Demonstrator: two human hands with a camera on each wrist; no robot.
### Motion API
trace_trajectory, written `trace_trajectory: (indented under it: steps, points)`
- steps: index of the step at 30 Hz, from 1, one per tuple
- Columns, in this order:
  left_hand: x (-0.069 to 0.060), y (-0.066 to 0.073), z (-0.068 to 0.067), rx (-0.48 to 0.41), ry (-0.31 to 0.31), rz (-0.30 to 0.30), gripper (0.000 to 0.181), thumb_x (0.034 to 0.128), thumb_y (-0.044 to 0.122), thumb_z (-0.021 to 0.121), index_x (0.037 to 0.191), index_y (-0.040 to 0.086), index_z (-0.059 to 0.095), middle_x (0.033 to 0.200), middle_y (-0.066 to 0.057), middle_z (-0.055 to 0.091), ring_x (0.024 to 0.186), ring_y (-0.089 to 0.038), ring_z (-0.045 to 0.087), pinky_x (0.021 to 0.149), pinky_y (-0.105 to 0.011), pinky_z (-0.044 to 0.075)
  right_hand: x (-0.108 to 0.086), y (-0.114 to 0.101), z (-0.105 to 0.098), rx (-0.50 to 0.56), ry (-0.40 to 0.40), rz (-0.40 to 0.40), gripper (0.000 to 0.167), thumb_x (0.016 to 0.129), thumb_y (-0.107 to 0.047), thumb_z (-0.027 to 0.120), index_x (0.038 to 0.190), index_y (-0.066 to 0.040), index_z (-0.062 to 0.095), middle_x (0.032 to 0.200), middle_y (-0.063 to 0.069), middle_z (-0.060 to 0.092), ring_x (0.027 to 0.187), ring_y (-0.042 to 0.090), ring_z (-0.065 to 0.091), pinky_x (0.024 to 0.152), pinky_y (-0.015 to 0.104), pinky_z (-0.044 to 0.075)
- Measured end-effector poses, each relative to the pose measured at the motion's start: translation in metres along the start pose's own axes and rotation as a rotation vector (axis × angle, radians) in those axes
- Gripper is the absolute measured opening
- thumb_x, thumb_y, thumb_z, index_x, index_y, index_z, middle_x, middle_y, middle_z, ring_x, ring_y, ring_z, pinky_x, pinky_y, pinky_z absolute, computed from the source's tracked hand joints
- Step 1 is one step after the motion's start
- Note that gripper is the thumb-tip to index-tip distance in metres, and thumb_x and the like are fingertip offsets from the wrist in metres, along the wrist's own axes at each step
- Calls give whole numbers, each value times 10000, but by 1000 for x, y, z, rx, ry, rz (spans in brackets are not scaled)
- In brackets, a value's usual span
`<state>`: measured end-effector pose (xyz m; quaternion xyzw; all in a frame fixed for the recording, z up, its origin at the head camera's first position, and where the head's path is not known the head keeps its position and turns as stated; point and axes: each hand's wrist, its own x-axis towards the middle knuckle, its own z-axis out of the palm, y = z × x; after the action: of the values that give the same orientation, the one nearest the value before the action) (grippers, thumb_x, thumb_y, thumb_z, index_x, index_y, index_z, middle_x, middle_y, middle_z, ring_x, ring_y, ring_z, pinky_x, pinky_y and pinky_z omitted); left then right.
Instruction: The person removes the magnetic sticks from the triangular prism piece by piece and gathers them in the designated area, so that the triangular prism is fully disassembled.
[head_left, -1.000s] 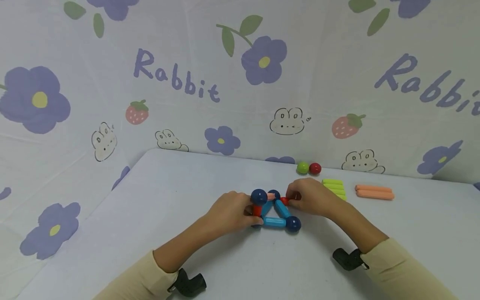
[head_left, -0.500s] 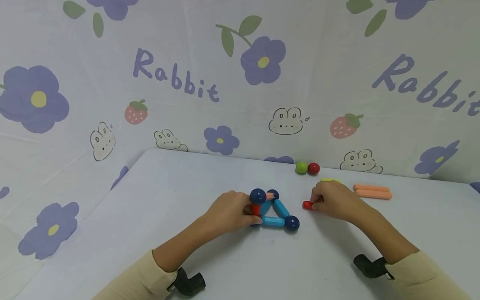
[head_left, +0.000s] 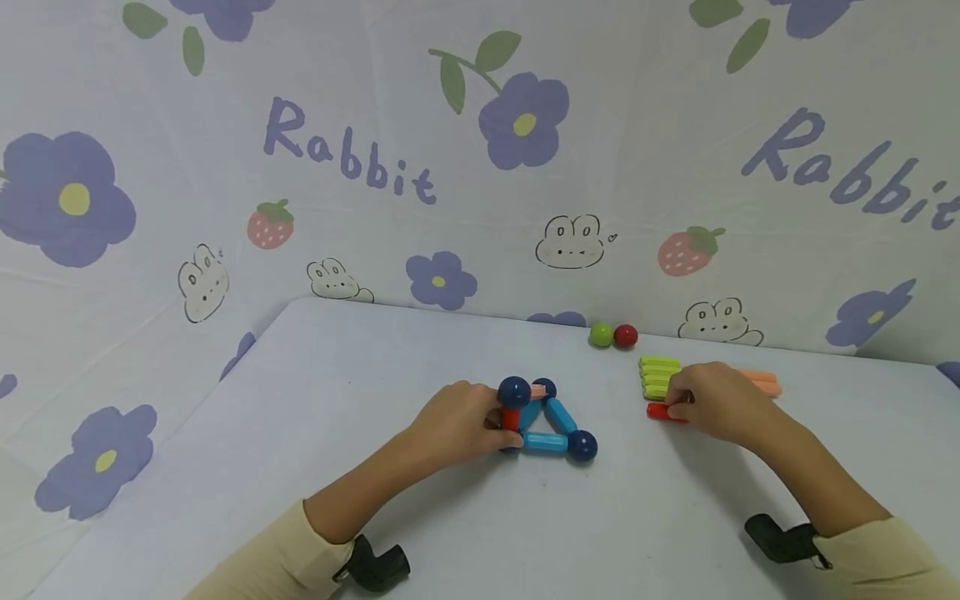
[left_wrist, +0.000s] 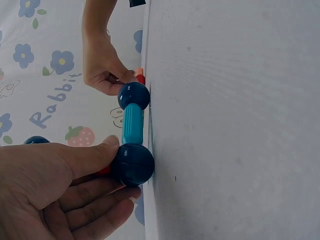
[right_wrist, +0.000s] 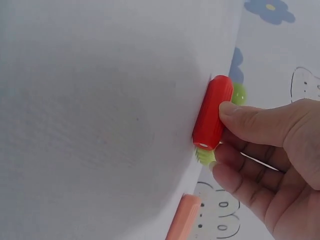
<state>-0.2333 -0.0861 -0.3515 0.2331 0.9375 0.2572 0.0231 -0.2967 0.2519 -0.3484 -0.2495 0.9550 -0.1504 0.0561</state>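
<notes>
My left hand (head_left: pixel 453 425) grips the left corner of a frame of blue rods (head_left: pixel 546 442) and dark blue balls (head_left: pixel 582 446). At that corner a red rod (head_left: pixel 510 418) stands upright with a dark blue ball (head_left: pixel 513 392) on top, and a salmon rod (head_left: pixel 538 391) reaches back from it. In the left wrist view, thumb and fingers hold the lower ball (left_wrist: pixel 133 165). My right hand (head_left: pixel 716 402) pinches a loose red rod (right_wrist: pixel 214 112) low at the table, just in front of the lime green rods (head_left: pixel 660 377).
Behind my right hand lie salmon rods (head_left: pixel 761 382), partly hidden by it. A green ball (head_left: pixel 601 335) and a red ball (head_left: pixel 626 336) sit side by side near the back edge of the white table (head_left: pixel 375 350). A printed cloth hangs behind.
My right hand has moved right from beside the blue frame, carrying the red rod to the front of the green rods. My left hand keeps its hold with hardly any movement.
</notes>
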Motion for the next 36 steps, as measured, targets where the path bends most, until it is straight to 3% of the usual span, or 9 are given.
trace_trajectory:
  steps: [11,24,27,30,34,36]
  points:
    - [1,1,1,-7,0,8,251,825,222,853,928,31,728,732,9,700,643,-70,594,594,-220,476,4,4,-1,0,25,37,85,835,-26,789,889,-81,754,848,-12,664,854,252,567,764,445,510]
    - [2,3,1,-2,-13,-5,254,831,236,847,925,32,728,733,10,701,628,-67,579,584,-211,473,6,4,0,-12,46,-24,102,842,-1,764,890,-89,744,829,-31,654,799,200,570,726,386,527]
    - [2,3,2,-3,-13,-3,245,827,232,850,906,38,723,723,17,696,627,-65,581,585,-213,474,10,-11,-3,-6,55,-45,88,850,-20,766,918,-72,749,818,-33,650,770,179,570,692,345,529]
    - [1,3,2,-5,-9,1,242,827,233,851,911,43,727,734,17,707,639,-56,593,600,-210,479,14,-40,-6,23,91,-110,144,858,-71,783,995,-60,740,840,-31,646,763,157,569,660,294,519]
    - [1,1,1,3,-8,14,343,839,242,841,1129,86,744,760,9,716,650,-73,605,610,-215,477,21,-91,-7,107,151,-268,352,853,-122,810,1176,-62,684,960,3,650,796,146,578,653,253,527]
    - [1,0,1,1,-2,25,350,844,239,836,1148,93,739,782,4,724,671,-77,626,626,-217,486,24,-114,-5,153,162,-352,432,847,-135,819,1241,-72,652,1027,12,646,816,148,589,668,241,535]
